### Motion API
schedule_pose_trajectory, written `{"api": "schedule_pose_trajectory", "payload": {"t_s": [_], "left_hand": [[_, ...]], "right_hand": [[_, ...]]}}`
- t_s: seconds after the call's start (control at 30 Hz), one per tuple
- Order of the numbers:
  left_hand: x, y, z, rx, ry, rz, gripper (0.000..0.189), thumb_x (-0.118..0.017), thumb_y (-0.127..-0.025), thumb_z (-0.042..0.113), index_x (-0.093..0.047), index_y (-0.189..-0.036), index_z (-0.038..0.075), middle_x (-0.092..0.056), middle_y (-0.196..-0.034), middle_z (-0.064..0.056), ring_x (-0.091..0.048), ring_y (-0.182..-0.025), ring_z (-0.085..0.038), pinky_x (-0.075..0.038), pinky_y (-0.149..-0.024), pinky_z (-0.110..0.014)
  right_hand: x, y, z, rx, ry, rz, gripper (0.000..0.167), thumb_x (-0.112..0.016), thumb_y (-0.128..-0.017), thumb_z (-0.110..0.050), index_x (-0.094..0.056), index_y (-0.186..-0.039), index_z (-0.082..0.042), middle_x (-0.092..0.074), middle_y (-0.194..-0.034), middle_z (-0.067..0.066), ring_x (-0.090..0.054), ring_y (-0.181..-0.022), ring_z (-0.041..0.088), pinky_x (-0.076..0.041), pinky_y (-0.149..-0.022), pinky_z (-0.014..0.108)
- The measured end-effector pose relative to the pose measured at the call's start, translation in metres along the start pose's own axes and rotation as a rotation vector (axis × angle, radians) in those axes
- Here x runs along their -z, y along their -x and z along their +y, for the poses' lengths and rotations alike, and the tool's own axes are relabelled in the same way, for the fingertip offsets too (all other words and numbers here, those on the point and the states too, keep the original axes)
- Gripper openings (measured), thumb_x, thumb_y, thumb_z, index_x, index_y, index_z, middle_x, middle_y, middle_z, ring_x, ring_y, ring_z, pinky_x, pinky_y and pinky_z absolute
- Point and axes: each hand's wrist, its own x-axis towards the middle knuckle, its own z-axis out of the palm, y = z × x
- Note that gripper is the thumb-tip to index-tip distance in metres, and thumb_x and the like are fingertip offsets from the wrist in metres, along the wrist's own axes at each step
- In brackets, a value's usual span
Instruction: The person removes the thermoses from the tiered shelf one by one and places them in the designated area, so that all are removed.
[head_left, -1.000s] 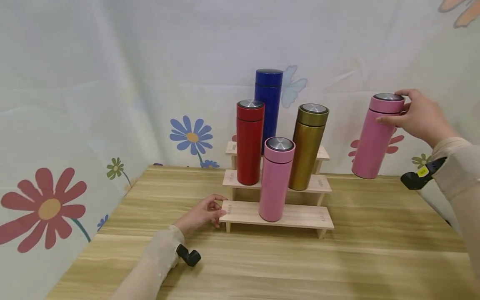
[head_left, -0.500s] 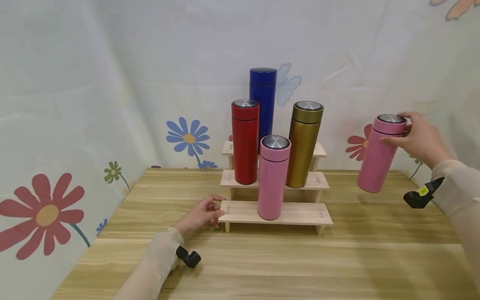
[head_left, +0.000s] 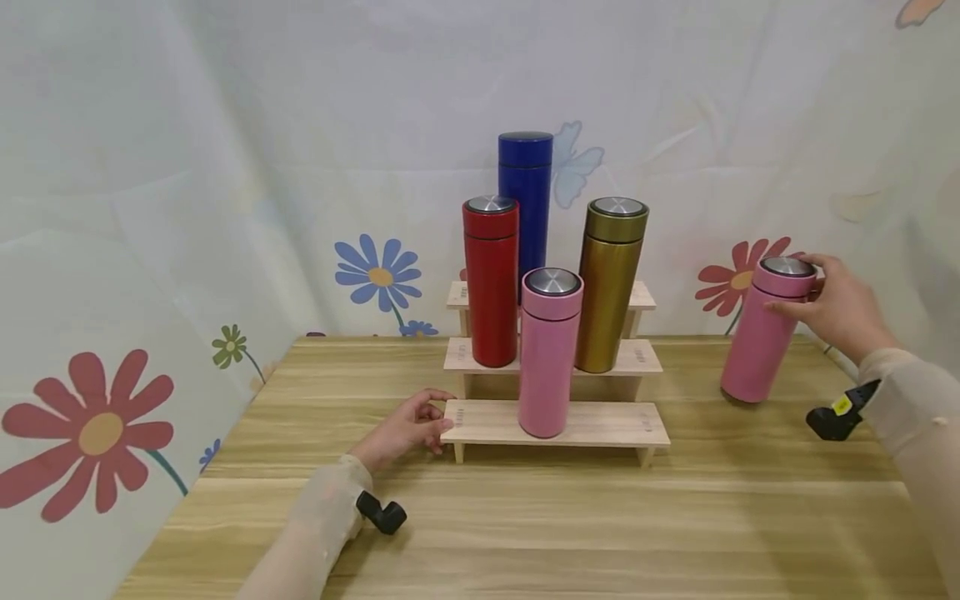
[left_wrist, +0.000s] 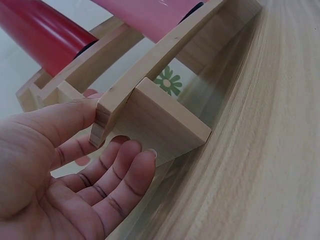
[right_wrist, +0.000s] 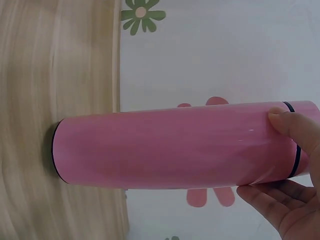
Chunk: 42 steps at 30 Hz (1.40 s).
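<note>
Pink bottle (head_left: pixel 763 346) extends down, nearly upright, from our right hand (head_left: pixel 847 308) gripping near its top; our farther left hand (head_left: pixel 403 430) pinches the stand (head_left: pixel 489 424)

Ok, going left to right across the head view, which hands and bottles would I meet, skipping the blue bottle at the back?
Left hand → red bottle → front pink bottle → gold bottle → held pink bottle → right hand.

blue bottle (head_left: pixel 532 200) partly hidden, stand markings (head_left: pixel 460 417) illegible
</note>
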Motion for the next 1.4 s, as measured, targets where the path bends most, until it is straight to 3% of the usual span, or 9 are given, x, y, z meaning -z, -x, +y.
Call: {"api": "schedule_pose_trajectory", "payload": {"t_s": [0.4,0.77,1.1,1.27,1.4], "left_hand": [[-0.002,-0.001,-0.002,0.001,0.006,0.001,0.050,-0.059,-0.095,0.012,-0.036,-0.137,-0.003,-0.054,-0.091,-0.005,-0.060,-0.065,-0.014,-0.057,-0.065,-0.028],[0.000,-0.002,0.001,-0.006,0.013,0.002,0.050,-0.059,-0.095,0.010,-0.036,-0.137,-0.004,-0.054,-0.091,-0.006,-0.061,-0.066,-0.015,-0.057,-0.065,-0.029],[-0.001,-0.001,-0.001,-0.010,0.015,-0.005,0.051,-0.059,-0.095,0.012,-0.036,-0.138,-0.004,-0.054,-0.090,-0.005,-0.059,-0.064,-0.015,-0.058,-0.065,-0.030],[-0.001,-0.001,0.000,-0.006,0.018,-0.011,0.052,-0.059,-0.095,0.013,-0.035,-0.138,-0.004,-0.054,-0.091,-0.005,-0.060,-0.065,-0.015,-0.057,-0.066,-0.029],[-0.001,-0.001,0.001,-0.004,0.019,-0.012,0.052,-0.059,-0.096,0.013,-0.035,-0.138,-0.004,-0.055,-0.091,-0.005,-0.061,-0.065,-0.015,-0.057,-0.065,-0.029]], "right_hand": [[-0.004,0.006,0.015,-0.033,-0.015,-0.022,0.097,-0.064,-0.090,-0.043,-0.008,-0.148,0.010,-0.040,-0.124,0.042,-0.046,-0.108,0.054,-0.047,-0.083,0.061],[0.002,0.006,0.018,-0.048,0.010,-0.041,0.094,-0.058,-0.093,-0.044,-0.005,-0.148,0.011,-0.037,-0.126,0.044,-0.043,-0.111,0.057,-0.040,-0.089,0.068],[0.023,0.001,0.014,-0.058,0.024,-0.051,0.088,-0.051,-0.096,-0.046,-0.005,-0.150,0.007,-0.029,-0.136,0.047,-0.034,-0.120,0.061,-0.034,-0.094,0.073],[0.041,-0.006,0.002,-0.066,0.007,-0.042,0.089,-0.050,-0.096,-0.046,-0.003,-0.150,0.007,-0.020,-0.142,0.046,-0.026,-0.128,0.062,-0.030,-0.095,0.075],[0.057,-0.015,-0.012,-0.063,0.073,-0.022,0.090,-0.047,-0.096,-0.050,-0.003,-0.150,0.006,-0.021,-0.142,0.046,-0.026,-0.128,0.061,-0.029,-0.095,0.076]]}}
